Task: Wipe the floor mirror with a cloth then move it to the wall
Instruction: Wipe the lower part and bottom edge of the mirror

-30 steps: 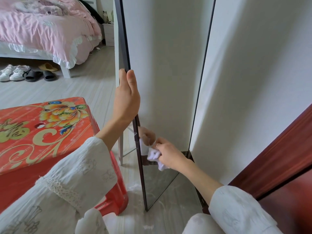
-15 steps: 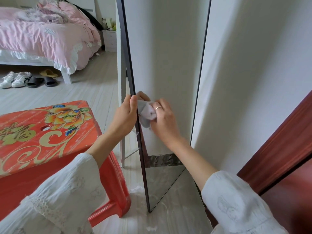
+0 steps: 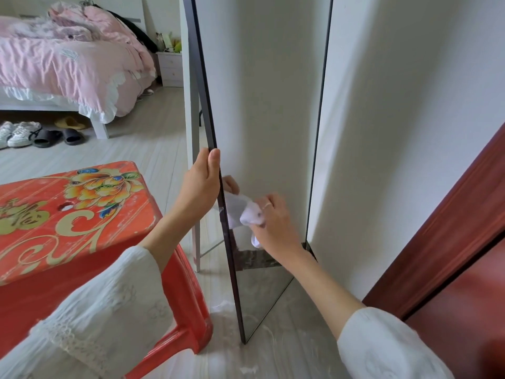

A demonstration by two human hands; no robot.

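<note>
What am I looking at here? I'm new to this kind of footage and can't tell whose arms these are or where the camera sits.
There is no machine here: a person wears a wide-angle camera on the head, looking forward and down, so the two arms in white sleeves are their own. The left hand grips the dark frame edge of a tall floor mirror, steadying it. The right hand holds a small white cloth against the glass, wiping it. The mirror stands on the pale floor, close beside a white wall, which it reflects. At the left stands a red stool with a flower print; farther back are a bed with pink bedding and some shoes.
</note>
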